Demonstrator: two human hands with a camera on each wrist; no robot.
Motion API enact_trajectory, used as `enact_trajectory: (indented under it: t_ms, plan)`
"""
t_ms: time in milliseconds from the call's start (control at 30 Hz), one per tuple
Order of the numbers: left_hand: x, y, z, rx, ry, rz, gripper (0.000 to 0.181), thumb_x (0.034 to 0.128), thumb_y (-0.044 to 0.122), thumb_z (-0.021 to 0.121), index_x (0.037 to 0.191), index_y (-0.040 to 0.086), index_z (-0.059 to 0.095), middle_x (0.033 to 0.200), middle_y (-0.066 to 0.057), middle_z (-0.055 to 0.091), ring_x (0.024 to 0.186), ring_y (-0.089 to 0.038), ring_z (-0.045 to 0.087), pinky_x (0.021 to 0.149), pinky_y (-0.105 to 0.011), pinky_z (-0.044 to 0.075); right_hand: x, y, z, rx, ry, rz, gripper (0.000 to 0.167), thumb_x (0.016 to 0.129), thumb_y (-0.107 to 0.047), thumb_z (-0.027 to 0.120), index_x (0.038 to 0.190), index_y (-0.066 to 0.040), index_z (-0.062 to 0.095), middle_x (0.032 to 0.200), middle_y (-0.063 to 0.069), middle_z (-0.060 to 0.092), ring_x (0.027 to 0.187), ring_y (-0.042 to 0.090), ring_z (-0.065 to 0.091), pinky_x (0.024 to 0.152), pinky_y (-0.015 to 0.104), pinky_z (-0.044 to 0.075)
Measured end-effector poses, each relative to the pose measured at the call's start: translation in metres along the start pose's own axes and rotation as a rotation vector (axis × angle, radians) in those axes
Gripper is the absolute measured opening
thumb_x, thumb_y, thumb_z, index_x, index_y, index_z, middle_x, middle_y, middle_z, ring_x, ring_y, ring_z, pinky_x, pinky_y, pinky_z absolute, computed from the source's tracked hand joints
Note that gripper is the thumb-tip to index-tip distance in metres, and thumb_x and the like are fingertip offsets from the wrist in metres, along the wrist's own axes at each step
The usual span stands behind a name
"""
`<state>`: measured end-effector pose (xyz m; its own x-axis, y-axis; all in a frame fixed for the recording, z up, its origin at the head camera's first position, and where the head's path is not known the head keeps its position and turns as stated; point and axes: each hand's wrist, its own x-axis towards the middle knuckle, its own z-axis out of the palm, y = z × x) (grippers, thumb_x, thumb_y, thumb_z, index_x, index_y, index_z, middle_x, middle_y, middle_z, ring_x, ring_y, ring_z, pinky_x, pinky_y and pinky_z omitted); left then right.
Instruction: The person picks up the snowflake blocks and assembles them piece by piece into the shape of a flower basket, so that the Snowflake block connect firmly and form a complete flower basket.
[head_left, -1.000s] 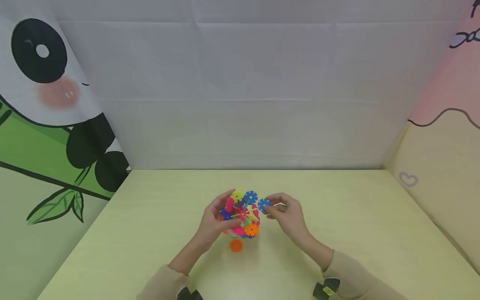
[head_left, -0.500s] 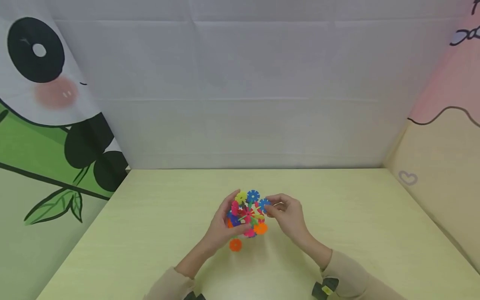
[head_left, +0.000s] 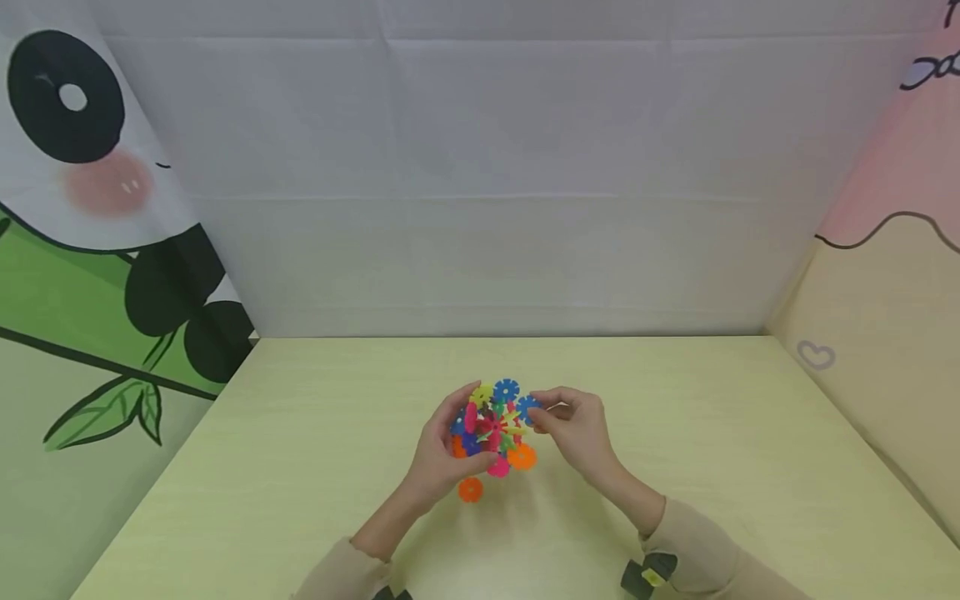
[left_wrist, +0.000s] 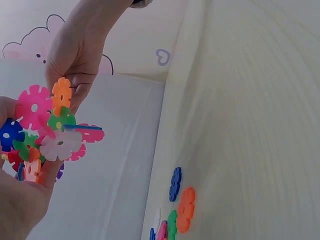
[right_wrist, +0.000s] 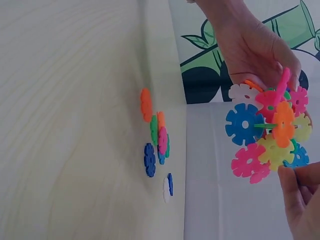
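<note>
In the head view, my left hand (head_left: 441, 454) holds a cluster of interlocked plastic snowflake discs (head_left: 495, 429) in pink, blue, yellow, green and orange above the table. My right hand (head_left: 581, 427) pinches a blue snowflake disc (head_left: 527, 408) between thumb and fingers at the right side of the cluster. Seen from the right wrist, that blue disc (right_wrist: 300, 157) overlaps the cluster's edge; whether it is slotted in, I cannot tell. The left wrist view shows the underside of the cluster (left_wrist: 61, 145), with a white disc facing the camera.
An orange disc (head_left: 471, 490) lies on the pale yellow table (head_left: 300, 467), just below the cluster in the head view. Several more loose discs appear low in the wrist views, including a dark blue disc (right_wrist: 149, 160) and a green disc (left_wrist: 172, 225). A white backdrop (head_left: 480, 208) stands behind.
My left hand has brought the cluster a little to the right, closer to the blue disc. My right hand has stayed almost in place, still pinching that disc.
</note>
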<state>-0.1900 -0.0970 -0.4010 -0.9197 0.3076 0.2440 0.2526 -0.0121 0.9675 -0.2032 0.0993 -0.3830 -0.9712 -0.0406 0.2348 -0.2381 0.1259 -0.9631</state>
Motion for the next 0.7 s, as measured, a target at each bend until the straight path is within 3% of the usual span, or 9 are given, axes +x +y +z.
enact_trajectory:
  t_ms: [200,400,567,700]
  plan:
    - [-0.0014,-0.0005,0.0007,-0.012,0.0,0.011,0.075,0.0731,-0.004,0.07,0.136,0.017,0.036,0.129,-0.016,0.042,0.115,-0.033,0.046,0.086,-0.03,0.048,0.0023,-0.0002,0.0013,-0.009,-0.016,0.031,0.014,0.078,0.006,0.065,0.092,0.008,0.066,0.082,0.017,0.063,0.069,0.025,0.066,0.064,0.028,0.055]
    - [-0.0027,0.0012,-0.0017,-0.01,-0.025,0.053,0.072,0.073,-0.005,0.069,0.135,0.013,0.037,0.129,-0.017,0.043,0.112,-0.035,0.049,0.084,-0.029,0.049,0.0048,-0.0021,0.0015,-0.036,-0.086,0.045,0.014,0.078,0.005,0.065,0.091,0.01,0.065,0.088,0.019,0.066,0.07,0.027,0.067,0.063,0.027,0.055]
    - [-0.0046,0.0039,-0.0015,0.048,-0.043,0.007,0.076,0.0754,0.004,0.072,0.138,0.019,0.032,0.132,-0.015,0.041,0.113,-0.032,0.05,0.087,-0.033,0.048,0.0073,0.0,-0.0008,-0.062,-0.109,0.039,0.016,0.079,0.003,0.065,0.094,0.007,0.065,0.087,0.018,0.065,0.071,0.029,0.066,0.063,0.027,0.055]
    - [-0.0057,0.0046,-0.0041,0.132,-0.05,-0.026,0.075,0.0786,0.01,0.07,0.14,0.025,0.03,0.139,-0.006,0.037,0.118,-0.028,0.046,0.09,-0.034,0.046,0.0093,0.0044,-0.0041,-0.083,-0.11,0.011,0.018,0.08,0.0,0.065,0.098,0.005,0.065,0.087,0.017,0.065,0.072,0.027,0.066,0.064,0.027,0.055]
